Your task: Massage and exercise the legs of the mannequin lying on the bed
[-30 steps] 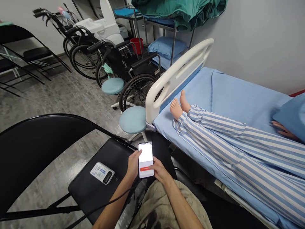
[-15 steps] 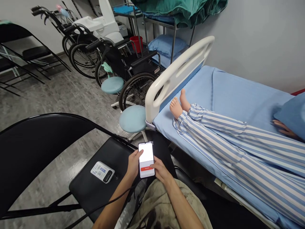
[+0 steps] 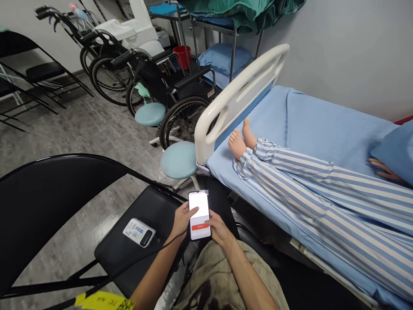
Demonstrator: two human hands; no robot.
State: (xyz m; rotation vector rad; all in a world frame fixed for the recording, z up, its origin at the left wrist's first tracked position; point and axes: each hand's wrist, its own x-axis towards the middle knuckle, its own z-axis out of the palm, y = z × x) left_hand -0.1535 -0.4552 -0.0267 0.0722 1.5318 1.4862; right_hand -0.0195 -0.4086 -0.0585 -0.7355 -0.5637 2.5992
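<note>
Phone (image 3: 199, 211): held upright, left hand (image 3: 183, 220) and right hand (image 3: 220, 229) closed on its edges, above the chair seat (image 3: 158, 215) edge. White box (image 3: 138, 232): on seat, beside phone. Bed (image 3: 322, 116): right of phone.

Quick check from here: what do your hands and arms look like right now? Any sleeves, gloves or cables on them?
Your left hand and right hand are bare, with no gloves, rings or watch visible, and the forearms show no sleeves. A thin dark cord runs across near the left wrist. Below them is a stained beige garment.

Probably a nursing training room: hospital bed (image 3: 309, 116), wheelchairs (image 3: 182, 122).
</note>
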